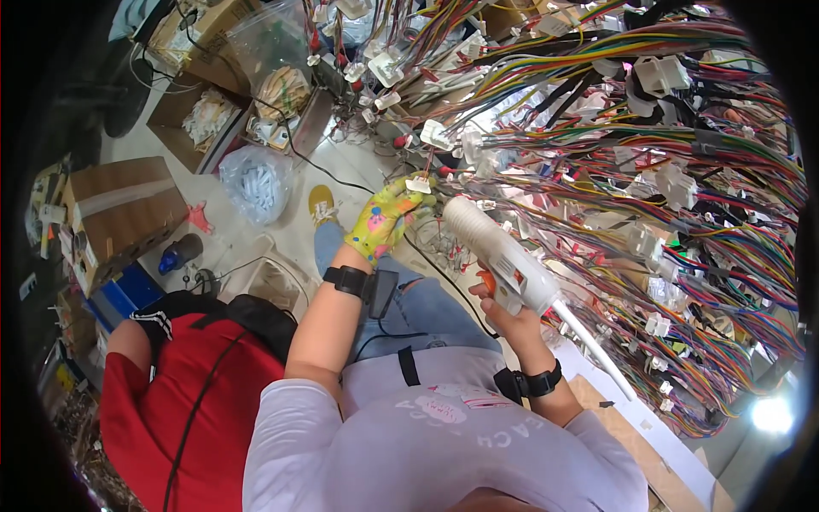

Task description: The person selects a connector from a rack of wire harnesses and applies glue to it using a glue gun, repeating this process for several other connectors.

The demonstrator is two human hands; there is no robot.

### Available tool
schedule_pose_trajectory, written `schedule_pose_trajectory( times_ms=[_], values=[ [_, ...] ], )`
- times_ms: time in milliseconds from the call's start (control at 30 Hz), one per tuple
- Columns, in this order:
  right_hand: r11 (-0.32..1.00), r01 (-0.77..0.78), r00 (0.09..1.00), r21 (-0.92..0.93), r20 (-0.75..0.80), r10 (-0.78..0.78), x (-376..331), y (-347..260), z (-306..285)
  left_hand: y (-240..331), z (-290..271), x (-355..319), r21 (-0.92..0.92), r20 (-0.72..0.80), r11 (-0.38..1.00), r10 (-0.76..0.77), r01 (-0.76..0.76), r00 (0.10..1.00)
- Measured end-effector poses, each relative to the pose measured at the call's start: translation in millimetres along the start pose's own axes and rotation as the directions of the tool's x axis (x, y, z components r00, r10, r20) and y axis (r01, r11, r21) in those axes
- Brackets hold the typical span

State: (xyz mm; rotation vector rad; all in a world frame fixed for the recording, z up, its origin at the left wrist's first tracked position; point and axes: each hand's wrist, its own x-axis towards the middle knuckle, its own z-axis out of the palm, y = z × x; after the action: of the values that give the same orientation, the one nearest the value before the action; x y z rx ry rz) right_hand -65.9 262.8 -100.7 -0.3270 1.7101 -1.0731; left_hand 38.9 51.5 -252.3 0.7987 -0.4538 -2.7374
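Gloved left hand (381,224) pinches white connector (418,185) beside multicoloured wire bundles (597,49), bare right hand (514,324) grips white glue gun (503,260) nearby, work seemingly midway, how much is done or left can't tell.

A pale, smooth floor (229,243) extends through the left-centre area. A brown, tape-sealed cardboard box (128,213) stands at left — a blue, box-shaped object (128,294) nearby. Lower right — a bright white light (772,414).
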Motion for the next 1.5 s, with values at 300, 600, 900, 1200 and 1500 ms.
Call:
schedule_pose_trajectory(
  times_ms=[300, 600, 900, 1200, 1500],
  values=[
    [0.997, 0.054, 0.996, -0.061, -0.060, -0.058, 12.6, -4.6, 12.1, 9.7, -17.9, 45.0, 0.122, -0.135, 0.977, 0.193, -0.177, 0.972],
    [0.995, -0.063, 0.997, -0.082, -0.038, 0.060, 43.4, 6.0, 18.6, 15.0, -40.5, 87.3, 0.061, -0.020, 0.955, 0.291, -0.289, 0.957],
    [0.994, -0.107, 0.992, -0.036, -0.074, 0.105, 70.6, 12.9, 28.7, -13.1, -125.0, 126.0, 0.212, -0.150, 0.878, 0.464, -0.430, 0.873],
    [0.982, -0.178, 0.984, -0.066, -0.019, 0.177, 78.4, 21.6, 28.9, 19.9, -168.7, 202.4, -0.121, -0.460, 0.963, 0.160, -0.240, 0.874],
    [0.988, -0.138, 0.989, -0.063, 0.037, 0.141, 82.1, 22.8, 33.7, 13.5, -185.2, 182.6, -0.275, -0.441, 0.924, 0.125, -0.267, 0.889]
  ],
)
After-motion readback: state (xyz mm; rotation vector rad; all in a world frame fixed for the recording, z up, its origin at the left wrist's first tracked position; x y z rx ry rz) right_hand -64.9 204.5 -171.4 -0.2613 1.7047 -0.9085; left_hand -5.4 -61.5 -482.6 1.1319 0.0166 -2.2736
